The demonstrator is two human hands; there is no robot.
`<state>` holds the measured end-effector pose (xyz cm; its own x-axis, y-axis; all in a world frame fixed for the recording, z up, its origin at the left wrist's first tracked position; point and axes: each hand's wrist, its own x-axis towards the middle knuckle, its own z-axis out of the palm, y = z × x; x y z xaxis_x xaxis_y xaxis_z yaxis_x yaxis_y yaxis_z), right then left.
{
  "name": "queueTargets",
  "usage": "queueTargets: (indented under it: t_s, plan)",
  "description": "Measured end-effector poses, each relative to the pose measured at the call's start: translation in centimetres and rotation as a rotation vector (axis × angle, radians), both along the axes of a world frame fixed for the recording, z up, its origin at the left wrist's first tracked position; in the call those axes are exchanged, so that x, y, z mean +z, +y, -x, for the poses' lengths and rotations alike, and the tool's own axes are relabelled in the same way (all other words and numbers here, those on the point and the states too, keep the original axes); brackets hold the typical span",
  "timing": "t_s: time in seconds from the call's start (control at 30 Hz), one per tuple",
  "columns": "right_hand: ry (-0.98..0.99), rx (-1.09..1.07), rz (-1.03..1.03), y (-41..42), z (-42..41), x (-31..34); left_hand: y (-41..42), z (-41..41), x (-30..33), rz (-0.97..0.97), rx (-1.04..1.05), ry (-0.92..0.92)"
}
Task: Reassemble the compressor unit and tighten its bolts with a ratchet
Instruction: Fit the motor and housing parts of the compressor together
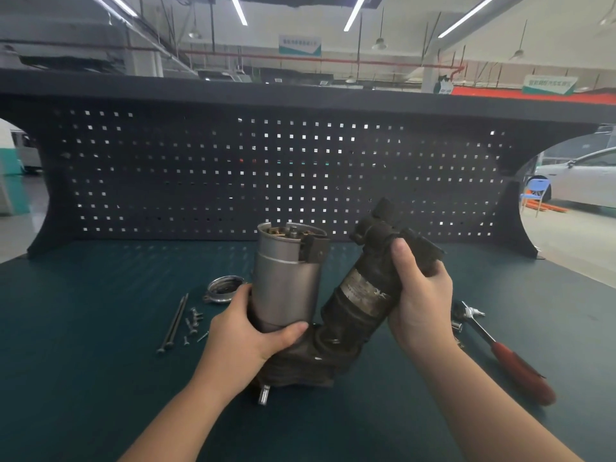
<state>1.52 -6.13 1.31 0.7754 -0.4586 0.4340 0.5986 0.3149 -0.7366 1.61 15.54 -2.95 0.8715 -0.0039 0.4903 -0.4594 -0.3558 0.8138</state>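
The left hand (253, 328) wraps the lower part of the silver motor cylinder (286, 281), thumb across its front and fingers behind it, a firm grip. The cylinder stands nearly upright, its open top showing brass and steel parts and a dark block fixed to its upper right side. The right hand (420, 295) grips the upper end of the dark, grimy compressor housing (360, 305), thumb pointing up along it and fingers curled round the back. This housing tilts up to the right and bears a worn label on its middle. At their lower ends the cylinder and the housing join in a dark base (300, 365), from which a short bright metal stub (263, 395) sticks out toward the near edge. The whole unit sits over the middle of the dark green tabletop (83, 328); whether its base touches the surface I cannot tell.

Left of the unit lie two long bolts (173, 323) side by side, with several small screws (193, 323) scattered just beside them. Behind these, toward the far edge, rests a round metal end cap (223, 290), close to the left hand. Near the right edge lies a ratchet (493, 345) with a red handle, its steel head partly hidden behind the right wrist. A black pegboard (300, 171) stands along the far edge.
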Motion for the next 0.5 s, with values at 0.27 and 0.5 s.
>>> queueTargets:
  t_s: [0.27,0.5]
  plan:
    - [-0.037,-0.113,0.081,0.3,1.1,0.2,0.2,-0.4,-0.4,0.005,0.016,0.005]
    - [-0.067,-0.136,0.164,0.6,1.4,0.7,0.2,-0.2,-0.4,0.01,0.011,0.005]
